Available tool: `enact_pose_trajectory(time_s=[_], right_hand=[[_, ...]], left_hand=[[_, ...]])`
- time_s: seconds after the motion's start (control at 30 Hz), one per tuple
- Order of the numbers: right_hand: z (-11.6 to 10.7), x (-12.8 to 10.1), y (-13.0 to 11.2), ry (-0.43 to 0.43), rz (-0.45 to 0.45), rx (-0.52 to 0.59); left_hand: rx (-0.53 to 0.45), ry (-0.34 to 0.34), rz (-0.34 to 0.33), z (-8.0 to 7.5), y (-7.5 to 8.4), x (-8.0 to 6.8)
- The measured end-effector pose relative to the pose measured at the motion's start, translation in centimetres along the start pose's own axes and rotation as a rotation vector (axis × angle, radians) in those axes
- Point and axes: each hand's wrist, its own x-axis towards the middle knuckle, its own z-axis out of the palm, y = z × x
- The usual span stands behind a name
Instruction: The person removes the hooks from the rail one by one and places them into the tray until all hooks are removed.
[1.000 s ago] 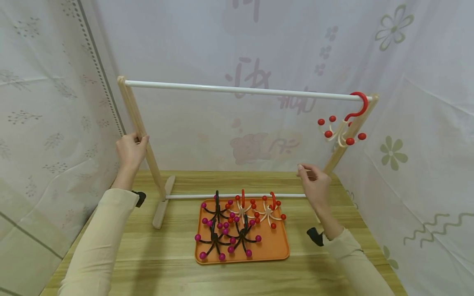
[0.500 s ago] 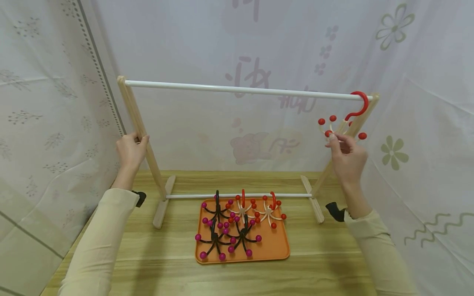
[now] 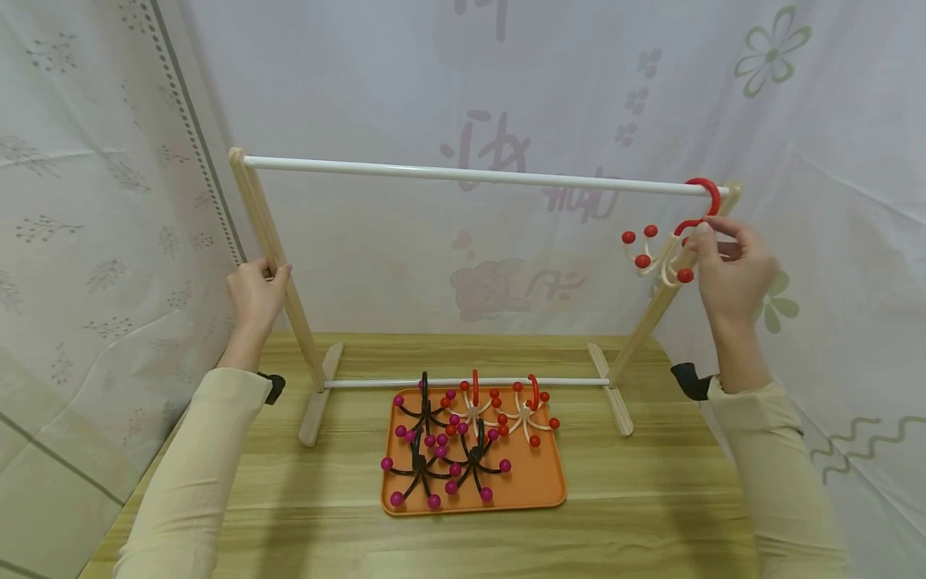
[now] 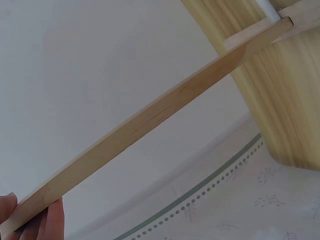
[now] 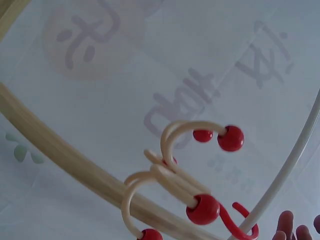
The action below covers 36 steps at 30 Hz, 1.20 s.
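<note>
In the head view my left hand (image 3: 257, 297) grips the left wooden post (image 3: 255, 205) of a garment rack; in the left wrist view its thumb and fingers are on either side of the post (image 4: 135, 131). A cream claw hanger (image 3: 664, 259) with a red hook and red ball tips hangs at the right end of the white top rail (image 3: 448, 172). My right hand (image 3: 736, 269) is raised right beside it, fingertips overlapping the hook in the head view. The right wrist view shows those fingertips (image 5: 285, 222) apart from the red hook, thumb and fingers separated, holding nothing.
An orange tray (image 3: 531, 482) lies on the wooden table (image 3: 347, 523), in front of the rack's lower white bar (image 3: 376, 383). On it are black claw hangers (image 3: 475, 457) with magenta tips and two cream ones (image 3: 526, 412) with red tips. A printed curtain (image 3: 405, 241) stands behind.
My right hand has risen and moved right, from in front of the rack's right post up to the hanging claw hanger's hook. My left hand has stayed on the left post.
</note>
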Motion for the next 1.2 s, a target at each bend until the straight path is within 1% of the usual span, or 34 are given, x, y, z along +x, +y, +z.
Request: enact_pose_trajectory(time_s=[0.17, 0.3, 0.4, 0.5, 0.6, 0.8, 0.97, 1.2], right_hand=[[-0.3, 1.2, 0.0, 0.023, 0.044, -0.054], [-0.3, 2.0, 0.1, 0.019, 0.082, -0.076], [-0.3, 2.4, 0.4, -0.008, 0.104, -0.088], [-0.2, 2.7, 0.7, -0.064, 0.123, -0.093], [-0.1, 2.8, 0.9, -0.126, 0.155, -0.078], [0.1, 3.0, 1.1, -0.171, 0.211, -0.080], [0.4, 3.5, 0.9, -0.185, 0.281, -0.049], [0.8, 4.0, 1.0, -0.183, 0.302, -0.018]], left_hand=[[0.000, -0.002, -0.002, 0.0, 0.0, 0.0], [0.000, -0.005, -0.004, 0.0, 0.0, 0.0], [-0.007, -0.011, -0.008, -0.1, 0.0, 0.0], [-0.008, -0.012, -0.008, -0.1, 0.0, 0.0], [-0.006, -0.010, -0.005, -0.1, 0.0, 0.0], [-0.008, -0.011, -0.003, -0.1, 0.0, 0.0], [-0.005, -0.013, -0.001, -0.1, 0.0, -0.1], [-0.006, -0.010, 0.007, -0.1, 0.0, -0.1]])
